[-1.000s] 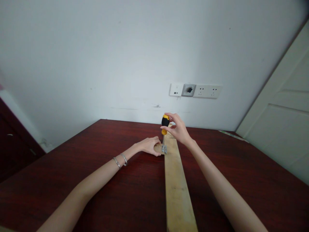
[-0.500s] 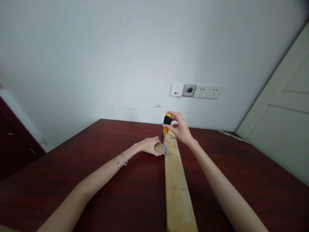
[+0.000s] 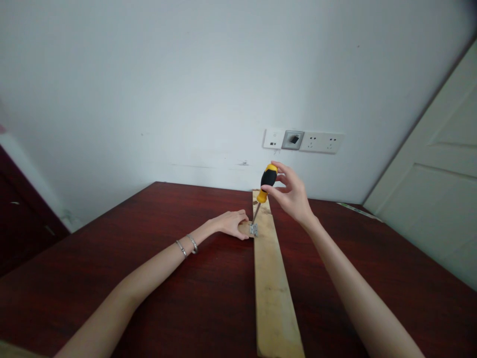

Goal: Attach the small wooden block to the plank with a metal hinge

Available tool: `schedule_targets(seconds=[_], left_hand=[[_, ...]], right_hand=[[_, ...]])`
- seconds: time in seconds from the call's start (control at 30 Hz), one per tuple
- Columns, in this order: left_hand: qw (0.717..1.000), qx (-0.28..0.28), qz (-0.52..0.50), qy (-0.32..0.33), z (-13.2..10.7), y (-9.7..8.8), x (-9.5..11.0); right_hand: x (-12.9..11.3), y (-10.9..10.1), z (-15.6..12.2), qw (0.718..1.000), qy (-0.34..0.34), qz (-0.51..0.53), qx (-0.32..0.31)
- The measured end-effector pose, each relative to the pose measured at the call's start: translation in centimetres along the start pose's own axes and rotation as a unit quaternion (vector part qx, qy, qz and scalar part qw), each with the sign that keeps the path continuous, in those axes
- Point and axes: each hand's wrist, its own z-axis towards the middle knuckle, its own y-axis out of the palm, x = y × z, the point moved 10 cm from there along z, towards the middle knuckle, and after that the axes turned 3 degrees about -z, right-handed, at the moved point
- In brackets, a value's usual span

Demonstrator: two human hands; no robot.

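Observation:
My right hand [image 3: 292, 194] grips a yellow and black screwdriver [image 3: 269, 178] by its handle. The shaft slants down and left, its tip at a small metal hinge [image 3: 254, 229]. That hinge spans a small wooden block [image 3: 244, 228] and the left edge of a long wooden plank [image 3: 274, 278]. Around the small block, my left hand [image 3: 231, 223] is closed, thumb on the near side and fingers on the far side. Whether a screw sits under the tip is too small to tell.
The plank lies lengthwise on a dark red table [image 3: 179, 308], its far end close to the white wall [image 3: 208, 99]. Wall sockets [image 3: 320, 142] are behind the table. A thin strip [image 3: 358, 211] lies at the back right edge, near a white door [image 3: 439, 199].
The screwdriver handle has tilted to the right and risen slightly with my right hand, while its tip stays at the hinge. My left hand holds its place.

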Motion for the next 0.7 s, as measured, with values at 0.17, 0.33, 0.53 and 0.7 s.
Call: schedule_targets(seconds=[0.17, 0.33, 0.53, 0.7], left_hand=[[1.0, 0.001, 0.002, -0.009, 0.0, -0.2, 0.0], [1.0, -0.003, 0.001, -0.012, 0.0, -0.1, -0.1], [1.0, -0.008, -0.008, -0.021, -0.1, -0.2, 0.0], [1.0, -0.013, -0.015, -0.021, -0.1, -0.2, 0.1]], right_hand=[[-0.3, 0.0, -0.6, 1.0, -0.001, -0.015, -0.012], [-0.3, 0.6, -0.7, 0.999, -0.008, -0.024, -0.026], [-0.2, 1.4, -0.8, 0.998, -0.018, -0.038, -0.036], [0.0, 1.9, -0.9, 0.998, -0.021, -0.041, -0.042]])
